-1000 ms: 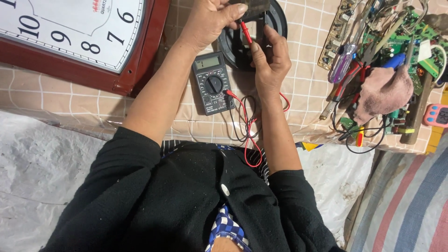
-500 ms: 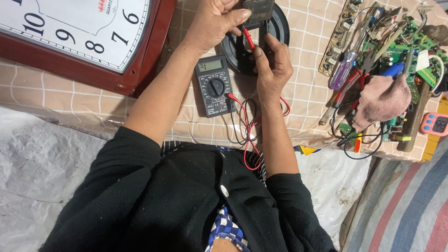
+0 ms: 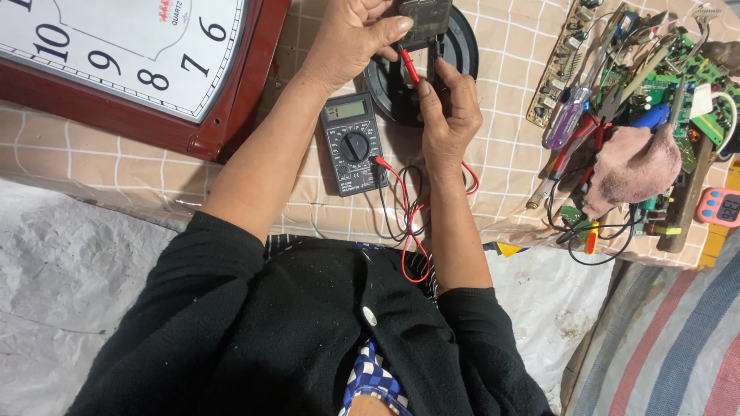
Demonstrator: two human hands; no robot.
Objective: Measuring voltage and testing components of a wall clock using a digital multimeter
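My left hand (image 3: 351, 38) pinches a red test probe (image 3: 408, 65) and steadies a small dark module (image 3: 425, 17) over a black round disc (image 3: 461, 58). My right hand (image 3: 447, 115) holds a black probe against the same module from below. A dark digital multimeter (image 3: 353, 142) lies on the checked tablecloth between my forearms, its dial turned and its display lit. Red and black leads (image 3: 408, 223) run from the meter in loops toward my lap and up to the probes.
A large wall clock (image 3: 154, 69) in a red-brown wooden frame lies at the left. At the right sit green circuit boards (image 3: 655, 73), screwdrivers (image 3: 566, 115), a pink cloth (image 3: 632, 166) and a small pink timer (image 3: 721, 206). Striped fabric (image 3: 678, 339) lies at the lower right.
Both hands stay at the module with the probes. The view has drifted slightly, and my right hand sits a little lower against the disc.
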